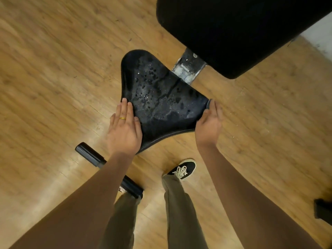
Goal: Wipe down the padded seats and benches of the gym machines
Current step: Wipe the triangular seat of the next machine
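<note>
Item count: two hands, one seat, one back pad, one frame post, one floor bar, one shoe.

1. Floor bar (89, 155): black, cylindrical, lying on the floor at lower left and passing behind the left forearm.
2. Left hand (124, 130): flat on the left edge of the seat, fingers straight and released, grasping nothing. One gold ring (122, 118) is on one finger.
3. Seat (161, 99): black, padded, roughly triangular, in the centre of the view between both hands. Its top is wet, with droplets and streaks.
4. Shoe (183, 169): black with pale laces, on the floor below the seat.
5. Frame post (188, 67): scuffed metal, just behind the seat.
6. Right hand (208, 123): at the right corner of the seat, thumb on the near edge, fingers lightly curved along the outer side. Whether it clamps the corner cannot be told.
7. Back pad (233, 33): large, black, upper right.

Surface: wood-grain plank floor (53, 69) throughout, with a pale strip at the far upper right.
</note>
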Demonstrator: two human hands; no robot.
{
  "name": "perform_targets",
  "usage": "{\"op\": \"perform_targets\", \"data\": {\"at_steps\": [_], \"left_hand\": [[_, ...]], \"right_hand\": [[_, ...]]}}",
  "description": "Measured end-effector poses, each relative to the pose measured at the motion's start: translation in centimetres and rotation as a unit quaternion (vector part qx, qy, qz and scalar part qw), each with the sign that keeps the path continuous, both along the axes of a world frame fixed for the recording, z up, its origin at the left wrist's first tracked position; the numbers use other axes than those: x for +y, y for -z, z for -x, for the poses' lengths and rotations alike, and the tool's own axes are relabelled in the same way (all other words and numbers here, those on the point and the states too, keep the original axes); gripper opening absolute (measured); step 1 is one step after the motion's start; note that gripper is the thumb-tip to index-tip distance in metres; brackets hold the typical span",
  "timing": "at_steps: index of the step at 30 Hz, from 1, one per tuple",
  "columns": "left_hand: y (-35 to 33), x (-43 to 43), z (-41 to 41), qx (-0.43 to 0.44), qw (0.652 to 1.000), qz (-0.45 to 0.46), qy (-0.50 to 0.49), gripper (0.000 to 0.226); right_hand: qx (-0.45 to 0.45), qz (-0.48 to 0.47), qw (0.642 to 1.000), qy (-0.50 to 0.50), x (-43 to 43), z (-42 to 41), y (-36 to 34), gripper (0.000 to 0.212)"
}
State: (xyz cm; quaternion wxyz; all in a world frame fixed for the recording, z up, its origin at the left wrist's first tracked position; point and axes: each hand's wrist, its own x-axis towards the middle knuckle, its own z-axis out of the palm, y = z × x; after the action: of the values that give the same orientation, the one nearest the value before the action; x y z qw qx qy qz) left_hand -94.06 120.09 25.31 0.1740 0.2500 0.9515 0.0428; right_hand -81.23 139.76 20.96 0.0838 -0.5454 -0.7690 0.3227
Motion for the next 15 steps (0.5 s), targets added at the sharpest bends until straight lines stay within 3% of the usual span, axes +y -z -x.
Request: {"op": "perform_targets", "data": {"at_steps": [8, 15], "left_hand": [[0.5, -0.5, 0.2, 0.008, 1.000, -0.022, 0.007, 0.056], [0.6, -0.8, 0.1, 0.015, 0.999, -0.035, -0.003, 0.053]], "right_hand": [[0.027, 0.002, 0.959, -0.281, 5.8, 1.7, 0.1, 0.038], [0.050, 0.028, 0.926, -0.374, 8.4, 3.1, 0.7, 0.037]]}}
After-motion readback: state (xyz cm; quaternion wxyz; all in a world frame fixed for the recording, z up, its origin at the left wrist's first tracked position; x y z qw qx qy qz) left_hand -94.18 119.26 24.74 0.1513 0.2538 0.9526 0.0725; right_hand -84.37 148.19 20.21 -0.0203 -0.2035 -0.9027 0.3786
